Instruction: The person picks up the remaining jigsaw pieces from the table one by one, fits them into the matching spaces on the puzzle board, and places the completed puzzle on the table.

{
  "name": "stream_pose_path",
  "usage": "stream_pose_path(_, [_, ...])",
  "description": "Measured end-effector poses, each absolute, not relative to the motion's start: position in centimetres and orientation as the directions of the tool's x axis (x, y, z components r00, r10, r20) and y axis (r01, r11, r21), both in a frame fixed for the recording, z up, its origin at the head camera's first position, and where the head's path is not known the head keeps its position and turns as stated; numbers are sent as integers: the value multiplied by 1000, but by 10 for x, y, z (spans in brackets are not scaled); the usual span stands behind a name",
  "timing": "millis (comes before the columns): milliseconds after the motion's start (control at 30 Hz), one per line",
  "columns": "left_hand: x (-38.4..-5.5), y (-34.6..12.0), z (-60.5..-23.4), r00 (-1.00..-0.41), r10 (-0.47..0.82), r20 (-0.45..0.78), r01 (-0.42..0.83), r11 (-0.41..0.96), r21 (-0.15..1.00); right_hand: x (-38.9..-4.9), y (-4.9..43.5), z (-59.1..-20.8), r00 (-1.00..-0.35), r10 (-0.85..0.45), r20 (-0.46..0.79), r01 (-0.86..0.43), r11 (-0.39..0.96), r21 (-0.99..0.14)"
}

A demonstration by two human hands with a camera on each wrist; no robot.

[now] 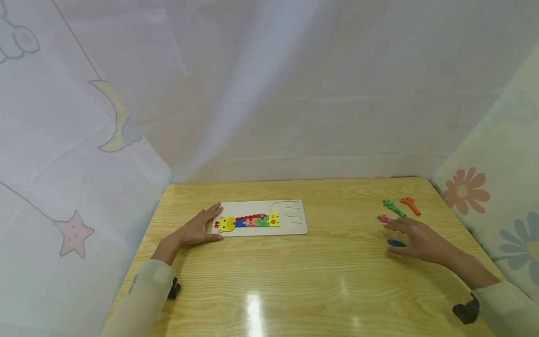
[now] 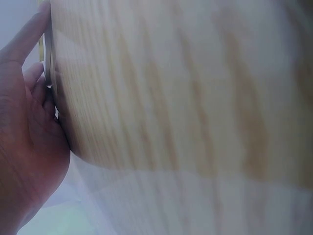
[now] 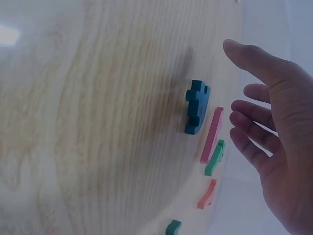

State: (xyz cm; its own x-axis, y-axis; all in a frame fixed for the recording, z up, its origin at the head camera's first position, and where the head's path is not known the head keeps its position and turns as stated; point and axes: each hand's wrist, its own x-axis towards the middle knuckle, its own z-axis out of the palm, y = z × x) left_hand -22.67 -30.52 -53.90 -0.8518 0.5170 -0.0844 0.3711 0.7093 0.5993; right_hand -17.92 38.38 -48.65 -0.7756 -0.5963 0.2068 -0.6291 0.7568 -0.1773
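Note:
A white puzzle board [image 1: 290, 217] lies on the table with a giraffe's yellow head [image 1: 226, 224] and several coloured body pieces set in it; bare leg outlines show at its right end. My left hand [image 1: 197, 229] holds the board's left end, thumb at the near corner and fingers at the far one. Over loose pieces at the right hovers my right hand [image 1: 423, 238], fingers spread and holding nothing. Below it are a dark blue piece [image 3: 197, 107] with knobbed edges and a pink piece [image 3: 212, 136], which the hand partly covers in the head view.
Beyond the right hand lie a green piece [image 1: 394, 208] and an orange piece [image 1: 411, 206]. Another dark green piece [image 3: 173, 227] shows at the lower edge of the right wrist view. Printed cloth walls [image 1: 316, 117] stand along the table's back and sides.

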Motion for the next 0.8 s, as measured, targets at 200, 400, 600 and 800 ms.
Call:
stream_pose_path(200, [-226, -305, -538, -851, 518, -84, 373, 710, 598, -176, 393, -494, -801, -569, 184, -597, 777, -199])
stream_pose_path(400, [-227, -306, -539, -852, 518, -80, 377, 711, 594, -173, 397, -497, -806, -562, 188, -592, 779, -208])
stream_pose_path(600, [-227, -305, -539, -850, 520, -83, 377, 712, 592, -172, 400, -500, -794, -569, 214, -605, 774, -187])
stream_pose_path(800, [-227, -305, -539, -851, 518, -82, 375, 710, 597, -170, 404, -505, -798, -564, 212, -600, 775, -197])
